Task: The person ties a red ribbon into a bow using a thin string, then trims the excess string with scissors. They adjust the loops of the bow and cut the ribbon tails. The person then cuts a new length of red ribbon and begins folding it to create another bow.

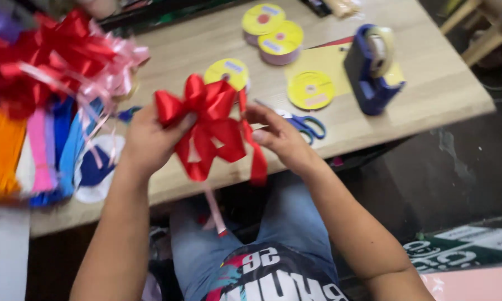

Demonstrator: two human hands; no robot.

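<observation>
**What I can't make out from here**

My left hand (pixel 150 139) hides part of the red ribbon bow (pixel 209 125), and my right hand (pixel 281 139) covers the blades of the blue scissors (pixel 307 125). The heap of bows (pixel 56 56) at the left is blurred and cut off by the edge. The tape dispenser (pixel 371 69) hides part of the yellow paper (pixel 318 61). The topmost ribbon spools' (pixel 273 33) labels are too small to read.
</observation>
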